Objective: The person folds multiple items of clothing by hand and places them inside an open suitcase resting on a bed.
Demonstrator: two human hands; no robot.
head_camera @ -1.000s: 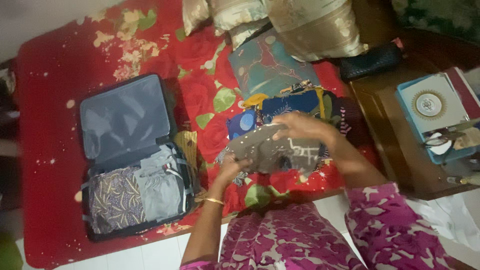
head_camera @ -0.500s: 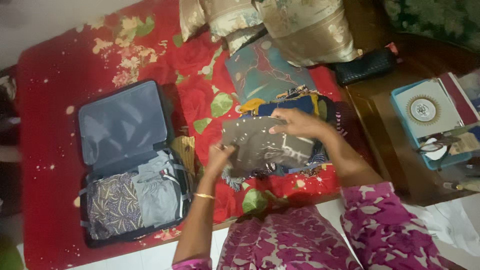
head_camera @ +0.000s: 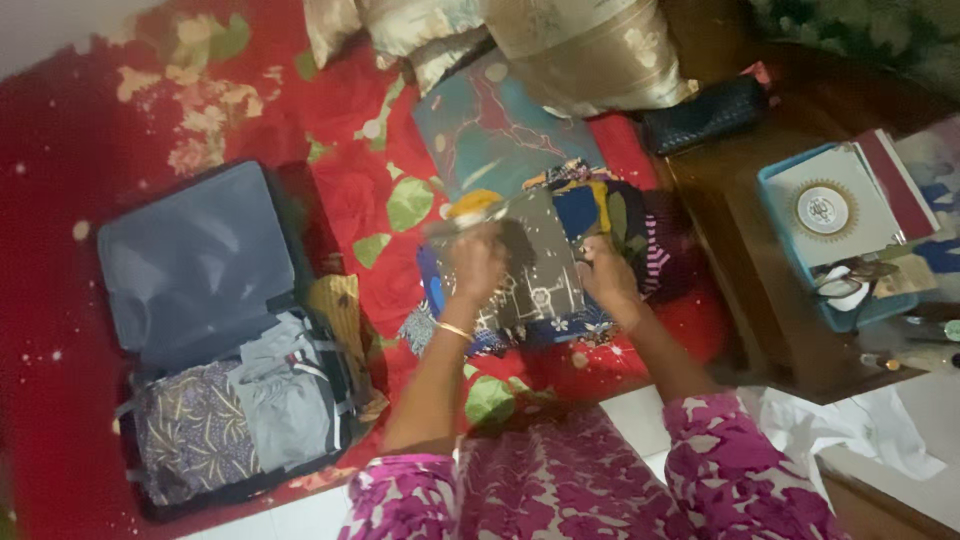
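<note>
Center of frame: left hand (head_camera: 476, 262) & right hand (head_camera: 604, 274) each grip a side of a dark patterned cloth (head_camera: 535, 268), fingers curled shut on its edges, above a pile of folded clothes (head_camera: 600, 215) on the red bed. Risk: a loose grip could let the fold fall open. Open suitcase (head_camera: 215, 340) lower left has room; wooden counter (head_camera: 760, 290) edge crowds the right.

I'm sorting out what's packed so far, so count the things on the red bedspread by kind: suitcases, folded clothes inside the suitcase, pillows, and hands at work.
Suitcases: 1, open suitcase
Folded clothes inside it: 2, patterned garment and grey garment
Pillows: 2, gold pillow and pale pillow
Hands: 2, left hand and right hand, both gripping the dark patterned cloth
Total: 7
</note>
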